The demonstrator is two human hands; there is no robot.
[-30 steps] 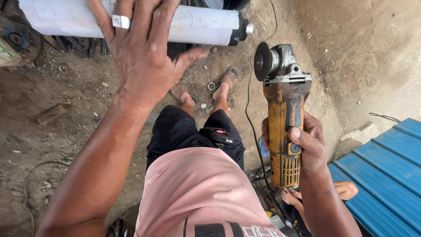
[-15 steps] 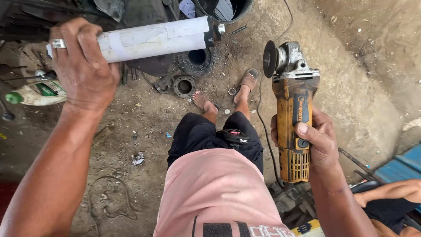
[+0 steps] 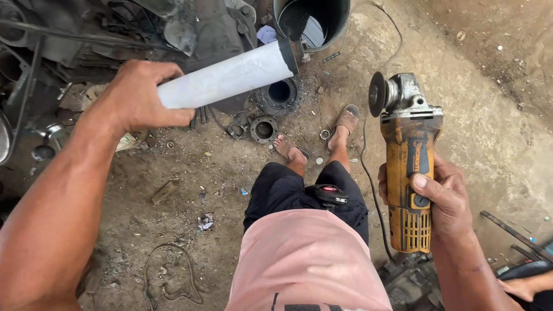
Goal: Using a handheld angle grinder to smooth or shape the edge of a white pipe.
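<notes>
Bare dirt ahead open; engine scrap, flanges crowd far-left.

A dark round bucket stands at twelve o'clock on the dirt floor. Just below it, toward eleven o'clock, lie two round metal flanges, the larger above the smaller. Greasy machine parts crowd the ten o'clock corner. A black cable runs down the ground near the centre. At seven o'clock a loop of wire lies in the dust, with a crumpled scrap just above it. Thin metal bars lie at four o'clock.
</notes>
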